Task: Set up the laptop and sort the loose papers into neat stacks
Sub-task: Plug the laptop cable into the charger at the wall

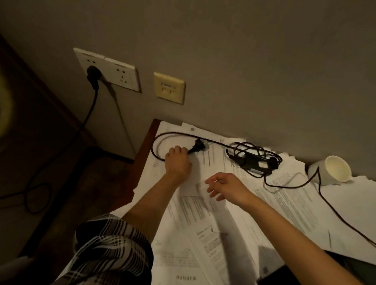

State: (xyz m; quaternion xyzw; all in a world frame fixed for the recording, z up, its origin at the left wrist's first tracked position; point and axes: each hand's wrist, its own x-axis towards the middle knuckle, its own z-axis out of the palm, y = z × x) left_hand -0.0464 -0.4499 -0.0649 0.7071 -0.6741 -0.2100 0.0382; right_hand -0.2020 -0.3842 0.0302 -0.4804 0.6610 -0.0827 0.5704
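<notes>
Loose printed papers (208,224) cover the desk in overlapping layers. On them lies a black power cable ending in a plug (197,148). My left hand (178,162) grips the cable just behind the plug. The black charger brick (254,162) sits to the right amid coiled cord near the wall. My right hand (225,187) hovers over the papers with fingers spread and relaxed, holding nothing. A dark laptop edge (320,272) shows at the bottom right, partly under papers.
A white double wall socket (122,74) has another black plug (93,76) in its left half. A cream data socket (170,87) is beside it. A white cup (332,169) lies tipped by the wall. The desk's wooden left edge (143,153) borders the floor.
</notes>
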